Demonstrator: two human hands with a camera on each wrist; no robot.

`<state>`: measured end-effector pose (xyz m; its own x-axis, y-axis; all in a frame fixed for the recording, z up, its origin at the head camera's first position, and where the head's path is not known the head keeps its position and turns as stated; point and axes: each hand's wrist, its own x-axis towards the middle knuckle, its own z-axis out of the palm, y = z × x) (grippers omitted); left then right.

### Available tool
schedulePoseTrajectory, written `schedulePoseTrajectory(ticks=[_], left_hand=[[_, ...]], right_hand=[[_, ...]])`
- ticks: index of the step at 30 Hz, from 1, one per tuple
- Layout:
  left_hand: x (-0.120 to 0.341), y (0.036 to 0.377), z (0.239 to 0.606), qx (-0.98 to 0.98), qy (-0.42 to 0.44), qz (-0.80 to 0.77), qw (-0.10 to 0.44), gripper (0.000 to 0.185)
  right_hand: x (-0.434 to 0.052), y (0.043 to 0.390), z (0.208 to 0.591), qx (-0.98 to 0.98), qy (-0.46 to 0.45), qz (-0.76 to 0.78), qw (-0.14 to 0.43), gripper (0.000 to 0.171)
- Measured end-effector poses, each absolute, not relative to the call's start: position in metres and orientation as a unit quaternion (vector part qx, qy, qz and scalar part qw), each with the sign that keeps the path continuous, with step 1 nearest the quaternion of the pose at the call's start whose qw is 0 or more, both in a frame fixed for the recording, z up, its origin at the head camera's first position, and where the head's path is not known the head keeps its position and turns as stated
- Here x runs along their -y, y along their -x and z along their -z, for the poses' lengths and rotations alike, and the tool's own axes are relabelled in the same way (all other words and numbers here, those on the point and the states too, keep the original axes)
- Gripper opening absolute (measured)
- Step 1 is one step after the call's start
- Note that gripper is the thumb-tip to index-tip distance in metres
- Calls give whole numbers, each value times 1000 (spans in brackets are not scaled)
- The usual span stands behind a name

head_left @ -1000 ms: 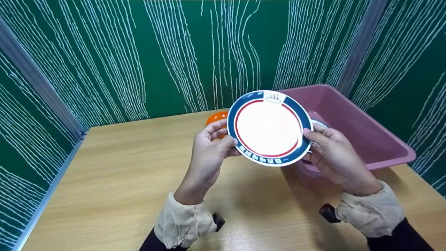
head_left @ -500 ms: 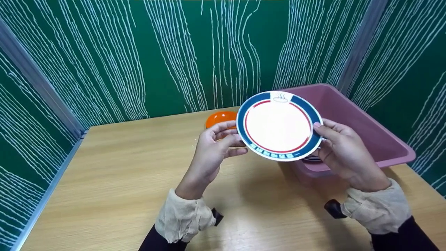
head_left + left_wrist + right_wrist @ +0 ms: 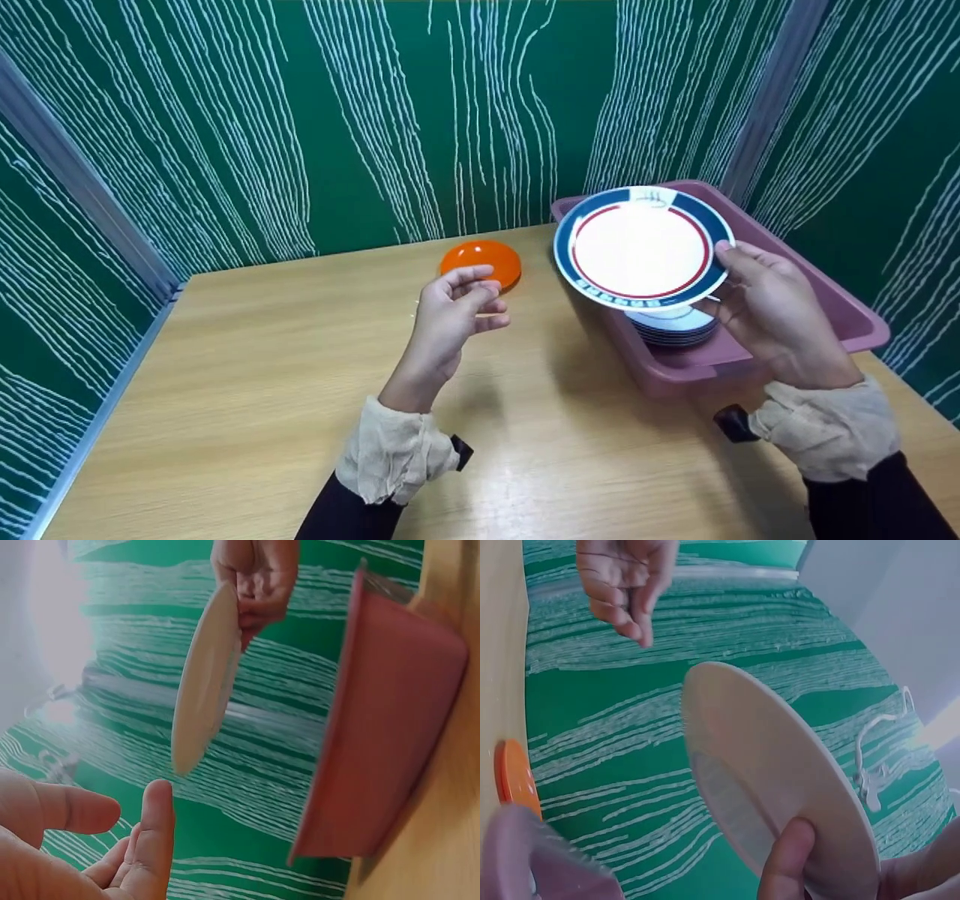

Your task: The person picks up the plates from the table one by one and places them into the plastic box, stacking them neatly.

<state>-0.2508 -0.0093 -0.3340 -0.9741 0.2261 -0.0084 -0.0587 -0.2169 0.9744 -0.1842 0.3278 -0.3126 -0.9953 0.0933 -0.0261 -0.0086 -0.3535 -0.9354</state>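
Your left hand (image 3: 450,315) raised mid-air, fingers loosely curled, thumb toward 2 o'clock, gripping nothing. Your right hand (image 3: 772,311) at 3 o'clock, thumb over plate (image 3: 641,247) rim, fingers beneath, pinching it. Both wrists cloth-wrapped.

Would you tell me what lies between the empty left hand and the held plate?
Nothing: in the head view, only bare table shows between the left hand and the plate.

The tub (image 3: 847,315) sits on the table (image 3: 240,390), at its right rear. A stack of plates (image 3: 673,325) lies in the tub's near end. Above the stack, over the tub's left rim, the right hand (image 3: 776,315) holds a plate (image 3: 641,247). Left of the tub lies a bowl (image 3: 481,262); the left hand (image 3: 450,319) hangs just before the bowl, well left of the tub.
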Motion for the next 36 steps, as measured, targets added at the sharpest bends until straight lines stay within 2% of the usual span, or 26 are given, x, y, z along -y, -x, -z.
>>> schedulePoseTrajectory(ticks=[9,21,27,30,36], left_hand=[[11,279,357,-639,-10,-764,85,26],[9,323,395,-650,69,-751,87,23],[7,348,409,-646,103,-751,88,32],[7,357,417,-653,124,-742,89,36],[10,369,434,-671,154,-717,105,32]], right_hand=[[-348,193,318,560,67,-824,40,70],[-359,205,326,550,127,-825,31,70],[-365,211,329,579,185,-794,23,68],[-368,214,332,587,213,-781,13,62],[-374,220,340,584,230,-779,-6,37]])
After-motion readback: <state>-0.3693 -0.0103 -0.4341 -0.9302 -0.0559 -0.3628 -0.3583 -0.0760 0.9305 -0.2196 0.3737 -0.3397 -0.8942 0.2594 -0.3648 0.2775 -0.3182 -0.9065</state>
